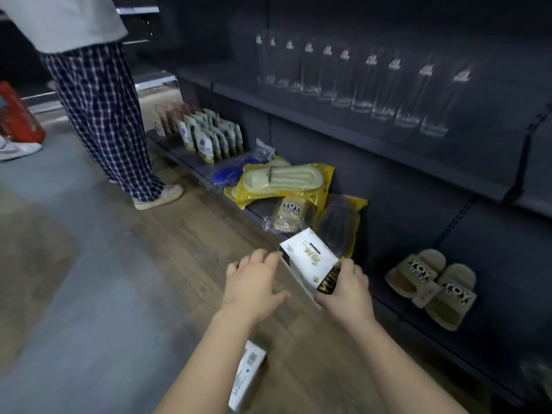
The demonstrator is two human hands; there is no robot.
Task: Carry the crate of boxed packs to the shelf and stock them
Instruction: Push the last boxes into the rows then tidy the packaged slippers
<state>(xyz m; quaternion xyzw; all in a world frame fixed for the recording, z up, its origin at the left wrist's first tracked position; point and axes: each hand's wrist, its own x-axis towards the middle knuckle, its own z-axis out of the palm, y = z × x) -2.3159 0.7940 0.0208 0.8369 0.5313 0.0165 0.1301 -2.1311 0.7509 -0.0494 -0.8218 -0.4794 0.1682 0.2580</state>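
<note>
- We reach both bare arms forward and down toward the bottom shelf;
- our right hand grasps a white boxed pack by its near, black end, fingers curled round it, tilted just before the shelf edge;
- our left hand is released, fingers spread, tips at the pack's left corner;
- a second pack lies on the floor under our left arm;
- the pack's gold print blurs beyond reading; the slippers on the shelf read "YOY STORY".
</note>
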